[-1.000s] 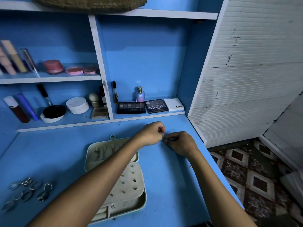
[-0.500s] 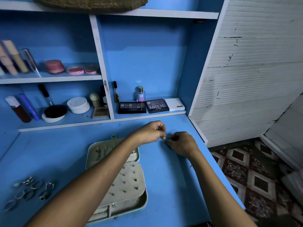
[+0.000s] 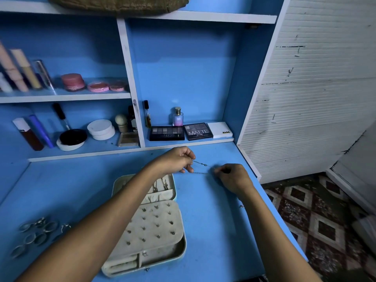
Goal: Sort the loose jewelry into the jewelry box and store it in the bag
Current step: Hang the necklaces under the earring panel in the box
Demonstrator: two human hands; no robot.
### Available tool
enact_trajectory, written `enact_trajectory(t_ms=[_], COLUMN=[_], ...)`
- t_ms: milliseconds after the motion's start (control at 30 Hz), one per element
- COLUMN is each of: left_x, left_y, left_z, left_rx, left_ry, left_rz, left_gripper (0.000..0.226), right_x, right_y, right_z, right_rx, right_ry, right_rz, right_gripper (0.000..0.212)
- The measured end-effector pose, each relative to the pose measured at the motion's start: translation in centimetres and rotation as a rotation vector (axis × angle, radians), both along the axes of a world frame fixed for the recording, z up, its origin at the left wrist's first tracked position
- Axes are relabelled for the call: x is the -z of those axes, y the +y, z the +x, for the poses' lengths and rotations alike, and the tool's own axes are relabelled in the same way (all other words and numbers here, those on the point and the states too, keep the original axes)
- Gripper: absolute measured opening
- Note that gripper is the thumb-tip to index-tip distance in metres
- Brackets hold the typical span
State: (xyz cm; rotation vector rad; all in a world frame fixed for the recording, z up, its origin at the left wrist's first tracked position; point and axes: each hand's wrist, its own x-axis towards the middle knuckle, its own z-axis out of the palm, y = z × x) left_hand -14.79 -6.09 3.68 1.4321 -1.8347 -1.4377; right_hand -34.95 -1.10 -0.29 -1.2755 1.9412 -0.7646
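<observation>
Loose rings lay in a cluster at the far left of the blue desk, well apart from everything else. On the shelves above that side stood cosmetic tubes, pink compacts, a round white jar and a black-lidded dish.

The open jewelry box sat left of the desk's middle, cream inside. Its upper lid half had thin chains hanging in it, the stud panel was dotted with small earrings, and ring rolls sat at the near edge. My left forearm crossed over the box's left side.

My left hand was just beyond the box's far edge, fingers curled, pinching a thin beaded chain. One short end of it stuck out to the right with a small clasp at the tip; a second strand ran straight across the gap to my right hand. That hand was curled too, fingertips pinching the strand's other end. The chain looked taut, just above the desk; I couldn't tell if it touched the surface.

Behind the hands, on the low shelf: a small perfume bottle, a NUDES palette, a MATTE palette and a white NUDE box. A brown bag lay on the top shelf. A tiny piece lay on the desk near my right wrist, too small to identify. Far right: white slatted wall, patterned floor.
</observation>
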Motion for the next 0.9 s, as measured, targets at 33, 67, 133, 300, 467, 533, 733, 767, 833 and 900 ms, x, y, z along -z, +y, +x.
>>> enact_trajectory(t_ms=[33, 67, 133, 300, 467, 533, 733, 767, 833, 900], left_x=[0.2, 0.4, 0.7, 1.1, 0.3, 0.1, -1.0, -1.3, -1.6, -1.8], left_y=[0.0, -0.1, 0.0, 0.0, 0.5, 0.7, 1.4, 1.5, 1.7, 2.0], left_z=[0.2, 0.4, 0.5, 0.4, -0.1, -0.4, -0.1, -0.1, 0.0, 0.2], left_rx=[-0.003, -0.005, -0.011, -0.013, 0.041, 0.076, 0.255, 0.252, 0.219, 0.204], left_ry=[-0.016, -0.030, -0.046, -0.062, -0.150, -0.169, -0.184, -0.184, -0.130, -0.049], left_rz=[0.006, 0.012, 0.025, 0.021, -0.006, 0.001, -0.091, -0.128, -0.173, -0.174], left_gripper=[0.015, 0.014, 0.014, 0.017, 0.031, 0.032, 0.019, 0.020, 0.024, 0.024], right_x=[-0.1, -0.2, -0.5, -1.4, -2.6, -3.3, -5.7, -6.0, -6.6, -7.1], right_y=[0.0, 0.0, 0.2, 0.8, 1.0, 1.1, 1.2, 1.3, 1.2, 1.2], right_z=[0.0, -0.1, 0.0, 0.2, 0.8, 1.3, 2.5, 2.7, 3.0, 3.3], right_rx=[0.009, 0.014, 0.017, 0.042, -0.010, -0.040, -0.105, -0.121, -0.155, -0.166], right_ry=[-0.040, -0.074, -0.134, -0.304, -0.481, -0.552, -0.588, -0.578, -0.560, -0.527], right_rz=[-0.002, -0.005, -0.015, -0.056, -0.091, -0.105, -0.164, -0.176, -0.205, -0.244], right_gripper=[0.015, 0.014, 0.012, 0.006, 0.009, 0.009, 0.009, 0.008, 0.005, 0.005])
